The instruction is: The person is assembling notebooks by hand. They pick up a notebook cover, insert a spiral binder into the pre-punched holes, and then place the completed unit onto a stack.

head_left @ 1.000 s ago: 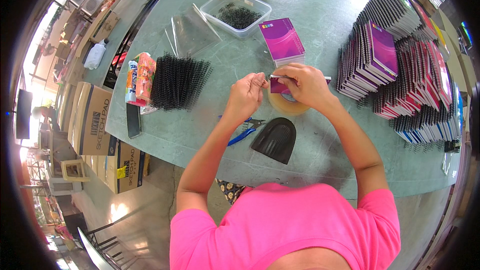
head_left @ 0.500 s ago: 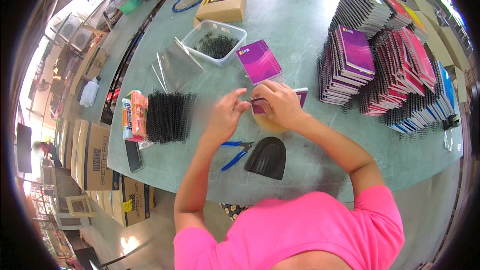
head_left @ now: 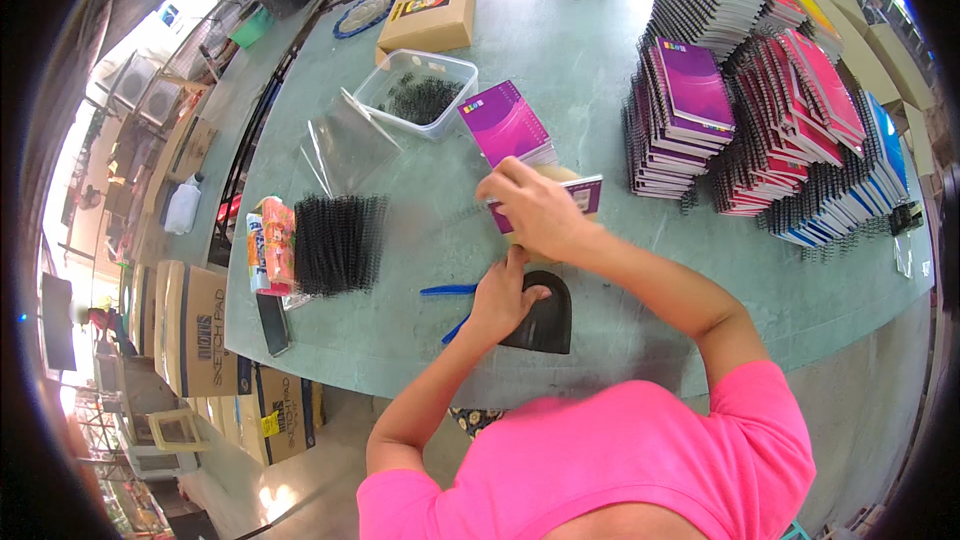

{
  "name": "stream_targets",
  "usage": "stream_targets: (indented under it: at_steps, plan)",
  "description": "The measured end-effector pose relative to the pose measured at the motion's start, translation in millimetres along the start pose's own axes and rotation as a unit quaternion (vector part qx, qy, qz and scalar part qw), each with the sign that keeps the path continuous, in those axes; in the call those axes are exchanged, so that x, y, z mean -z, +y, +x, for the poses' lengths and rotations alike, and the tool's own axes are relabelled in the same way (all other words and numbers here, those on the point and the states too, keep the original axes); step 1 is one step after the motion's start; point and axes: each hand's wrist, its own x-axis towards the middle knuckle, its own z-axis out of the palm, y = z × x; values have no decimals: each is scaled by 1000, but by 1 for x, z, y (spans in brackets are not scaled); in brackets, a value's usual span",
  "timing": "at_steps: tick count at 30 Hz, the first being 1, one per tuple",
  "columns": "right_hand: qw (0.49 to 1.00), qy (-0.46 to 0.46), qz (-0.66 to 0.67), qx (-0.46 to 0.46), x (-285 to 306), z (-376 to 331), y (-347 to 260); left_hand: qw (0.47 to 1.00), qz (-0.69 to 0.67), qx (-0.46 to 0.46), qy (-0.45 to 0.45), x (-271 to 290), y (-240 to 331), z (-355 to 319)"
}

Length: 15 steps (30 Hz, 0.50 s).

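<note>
My right hand (head_left: pixel 540 212) is closed over a small purple notebook (head_left: pixel 583 198), its fingers bent across the left part. A thin dark coil (head_left: pixel 468 209), blurred, sticks out to the left of this notebook. Just below, my left hand (head_left: pixel 505 300) reaches up with a fingertip at the notebook's lower edge and the thumb spread over a black rounded pad (head_left: pixel 540 325). Beside that hand lie blue-handled cutters (head_left: pixel 448 290), their head hidden under it. Behind the notebook shows part of a yellowish rounded object (head_left: pixel 556 172). Another stack of purple notebooks (head_left: pixel 505 122) lies beyond.
Black plastic coils (head_left: pixel 340 245) lie in a bundle at left, beside colourful packets (head_left: pixel 270 245) and a dark phone-like slab (head_left: pixel 272 324). A clear tub (head_left: pixel 440 120) holds black bits near a cardboard box (head_left: pixel 430 18). Spiral notebooks (head_left: pixel 695 90) are piled at right.
My left hand has come down and right, from beside the coil side to the notebook's lower edge. The right hand has shifted slightly left, and the notebook is turned more upright.
</note>
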Motion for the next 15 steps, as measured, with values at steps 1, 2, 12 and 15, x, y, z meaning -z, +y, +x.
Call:
stream_targets:
  at_steps: [1, 2, 12, 15]
  plan:
    - [1000, 4, -29, -8, 1, 1, -3, 999, -26, -31, 3, 5, -6, -1]
    - [996, -26, 21, -80, 17, -1, -3, 997, -56, -58, 5, 10, -8, -5]
    - [970, -79, 138, -185, 55, -35, 27, 985, -9, -99, 144, 66, 27, 11]
    - [984, -124, 93, -85, 48, -61, 46, 962, -35, -74, 260, 76, 40, 9]
